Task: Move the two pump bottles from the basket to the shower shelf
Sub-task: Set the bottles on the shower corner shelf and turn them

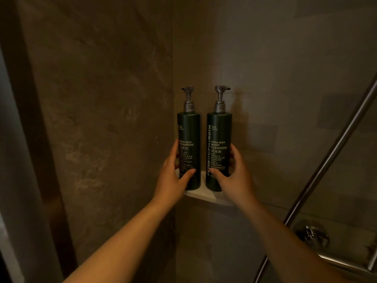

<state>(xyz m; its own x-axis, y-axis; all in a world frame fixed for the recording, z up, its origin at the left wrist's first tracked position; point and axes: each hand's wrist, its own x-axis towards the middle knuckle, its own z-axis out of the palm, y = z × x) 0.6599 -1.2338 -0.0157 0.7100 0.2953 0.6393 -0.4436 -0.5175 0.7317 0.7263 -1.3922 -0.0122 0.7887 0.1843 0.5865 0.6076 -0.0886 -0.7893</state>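
Observation:
Two dark green pump bottles with grey pumps stand upright side by side on a small white corner shelf [201,194] in the shower. The shampoo bottle [189,131] is on the left, and my left hand [173,176] wraps its lower half, thumb across the front. The body cleanser bottle [218,131] is on the right, with my right hand [234,176] around its lower half. Both bottle bases appear to rest on the shelf. No basket is in view.
Brown stone-look tiled walls meet at the corner behind the shelf. A slanted metal rail [326,160] runs up the right wall, with a chrome valve handle [312,234] and a horizontal bar [346,264] below it. A door frame edge [18,180] stands at left.

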